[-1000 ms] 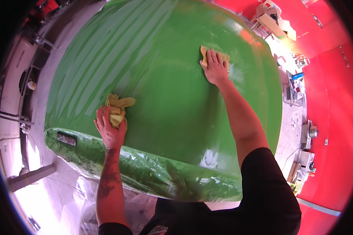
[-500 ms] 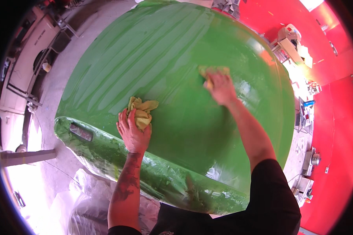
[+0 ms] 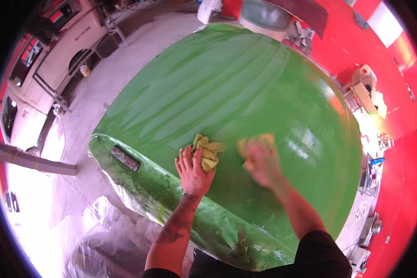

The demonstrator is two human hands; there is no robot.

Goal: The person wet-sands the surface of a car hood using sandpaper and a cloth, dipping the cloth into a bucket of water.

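A large, rounded green vehicle panel (image 3: pixel 171 88) lies before me, with milky streaks over its far left part and a glossier right side. My left hand (image 3: pixel 194 173) rests near its front edge, holding a bunched yellow cloth (image 3: pixel 210 150) between thumb and index finger, the other fingers stretched over the surface. To its right, my right hand (image 3: pixel 262 162) presses another yellow cloth (image 3: pixel 259 139) against the panel; motion blurs the hand, and its palm side is hidden. Along the near edge, a green lip has a dark rectangular slot (image 3: pixel 126 158).
Clear plastic sheeting (image 3: pixel 97 245) lies bunched at the lower left, near a grey post (image 3: pixel 37 160). A pale van (image 3: pixel 65 41) stands at the far left behind a metal frame. Cardboard boxes (image 3: pixel 366 95) and a red wall (image 3: pixel 405 157) are on the right.
My right hand has drawn its cloth nearer to me across the panel. My left hand keeps its cloth near the front edge. The whole view has shifted, showing more of the far floor and van.
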